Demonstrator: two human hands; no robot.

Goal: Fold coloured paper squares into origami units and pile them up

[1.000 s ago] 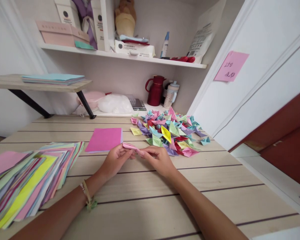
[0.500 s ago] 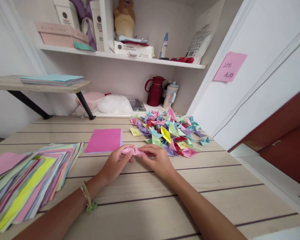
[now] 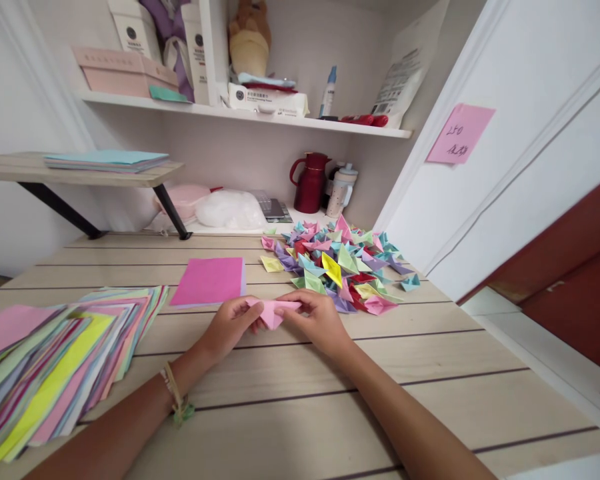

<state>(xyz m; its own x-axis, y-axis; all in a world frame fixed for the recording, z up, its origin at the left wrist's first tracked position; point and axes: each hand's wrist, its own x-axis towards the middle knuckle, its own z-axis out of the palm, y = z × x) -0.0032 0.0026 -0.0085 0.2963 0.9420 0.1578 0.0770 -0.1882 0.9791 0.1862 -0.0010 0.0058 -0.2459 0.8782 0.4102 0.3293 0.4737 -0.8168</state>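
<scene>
A small folded pink paper (image 3: 271, 315) is pinched between my two hands just above the table, a triangular flap pointing down toward me. My left hand (image 3: 233, 324) grips its left end with the thumb on the near face. At its right end my right hand (image 3: 317, 320) holds it between thumb and fingers. Beyond my right hand lies a heap of folded paper boats (image 3: 347, 260) in many colours. A stack of square magenta paper (image 3: 209, 280) rests beyond my left hand.
Fanned sheets of coloured paper (image 3: 55, 373) cover the table's left side. A small raised shelf (image 3: 10, 168) with black legs stands at the back left. A red jug (image 3: 311, 183) and a pale tumbler (image 3: 341, 190) stand behind the boats. A pink note (image 3: 461, 133) hangs on the right wall.
The pink paper has turned in my fingers, so its triangular flap now shows pointing down. My hands have stayed in almost the same place.
</scene>
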